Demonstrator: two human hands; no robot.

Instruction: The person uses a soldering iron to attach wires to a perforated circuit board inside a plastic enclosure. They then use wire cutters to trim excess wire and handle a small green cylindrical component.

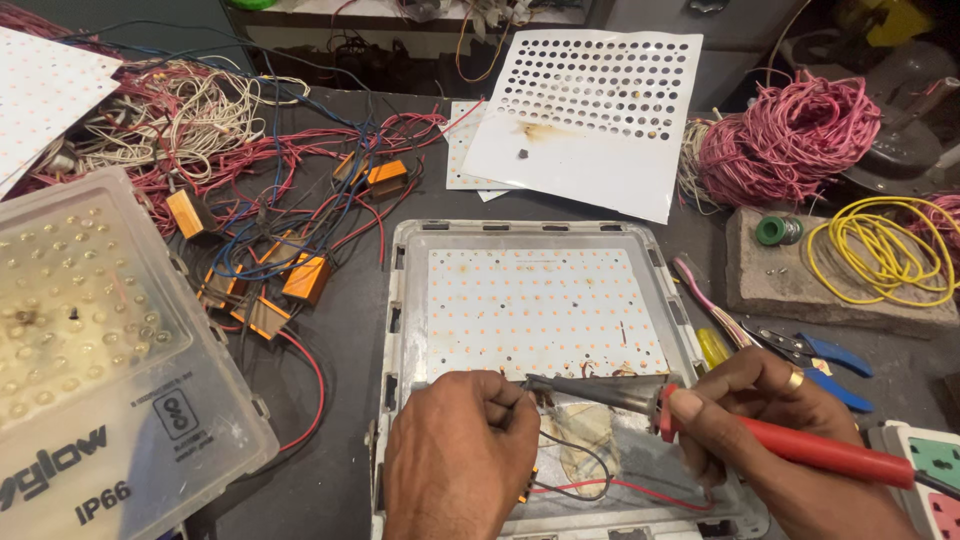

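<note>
A grey metal lamp housing point(410, 300) lies in front of me with a white board of small orange dots point(540, 305) inside it. My right hand point(770, 420) grips a soldering iron with a red handle point(820, 450); its dark tip point(535, 382) rests at the board's lower edge. My left hand point(455, 455) is closed just left of the tip, pinching something too small to identify. A thin black wire point(590, 465) and a red wire point(640, 488) loop below the board.
A clear dotted lamp cover point(100, 360) lies at left. Tangled red, blue and white wires with orange blocks point(290, 270) fill the upper left. A perforated white sheet point(590, 110), pink wire bundle point(790, 130), yellow wire coil point(880, 250), blue-handled pliers point(820, 355) and a socket strip point(930, 470) sit at right.
</note>
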